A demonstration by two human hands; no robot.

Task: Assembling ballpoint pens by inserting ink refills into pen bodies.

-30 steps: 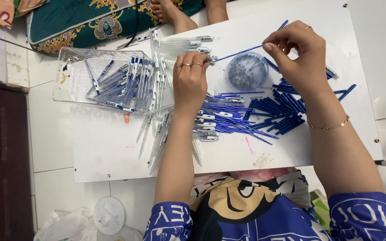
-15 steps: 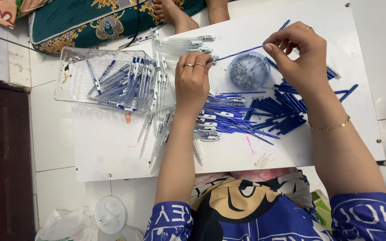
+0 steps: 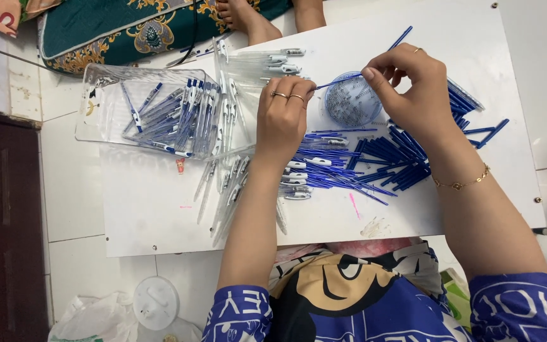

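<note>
Both hands pinch one blue refill (image 3: 356,76) over the far small bowl (image 3: 349,101): left hand (image 3: 283,120), right hand (image 3: 409,92); finished pens fill the left tray (image 3: 96,120); many loose refills (image 3: 406,155) remain near right.

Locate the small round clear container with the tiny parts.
In the head view, the small round clear container sits on the white board, between the left hand and right hand.

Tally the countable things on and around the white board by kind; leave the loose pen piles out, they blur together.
Hands at work: 2, left hand and right hand
Clear plastic tray: 1
Round blue-tinted container: 1
White board: 1
Gold bracelet: 1
Total: 6
</note>
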